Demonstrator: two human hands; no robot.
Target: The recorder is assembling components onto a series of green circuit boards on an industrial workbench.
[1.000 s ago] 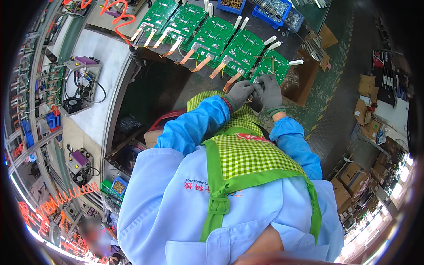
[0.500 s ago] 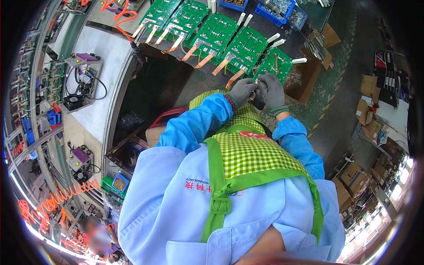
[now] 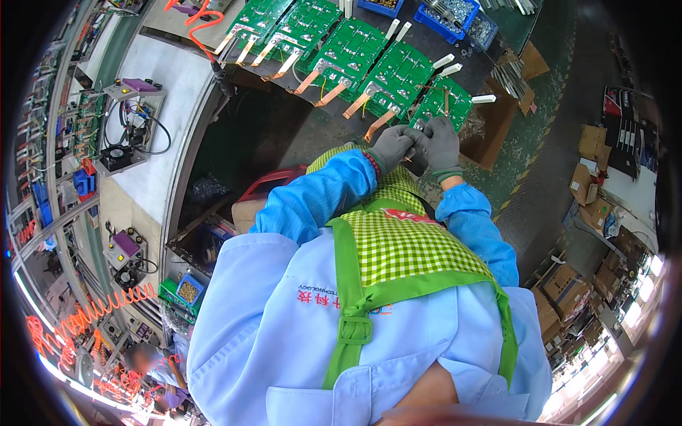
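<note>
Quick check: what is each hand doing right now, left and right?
Left hand: gloved, fingers curled shut, pinching something too small to tell.
Right hand: gloved, fingers curled at the edge of the nearest green circuit board; what it holds cannot be told.

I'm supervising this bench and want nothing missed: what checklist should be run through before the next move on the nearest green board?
1. Both hands gloved: left hand and right hand in grey gloves, ok.
2. Hands at the nearest green circuit board: ok.
3. Small part held between the fingertips: cannot tell.
4. Row of green circuit boards lying side by side on the dark bench: ok.
5. Blue parts bins at the bench's far edge: ok.
</note>
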